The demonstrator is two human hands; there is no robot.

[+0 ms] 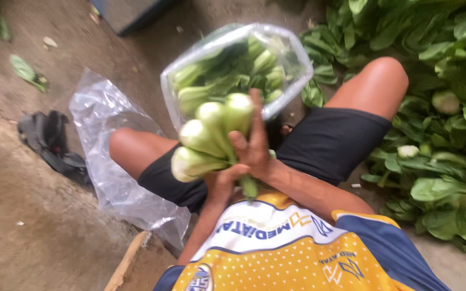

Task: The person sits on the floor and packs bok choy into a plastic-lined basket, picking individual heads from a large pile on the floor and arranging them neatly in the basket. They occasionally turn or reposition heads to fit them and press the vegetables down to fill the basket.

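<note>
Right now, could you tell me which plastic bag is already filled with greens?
The upright bag between the knees, packed with greens; the other bag lies flat and crumpled on the ground.

The bare dirt floor carries everything. A big heap of loose bok choy lies on it at the right. At the left, a crumpled clear plastic sheet lies spread flat, just beside a dark cloth. Stray leaves lie farther off, and a wooden plank nearer.

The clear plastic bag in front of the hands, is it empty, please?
No, the clear plastic bag already holds several heads of bok choy.
</note>
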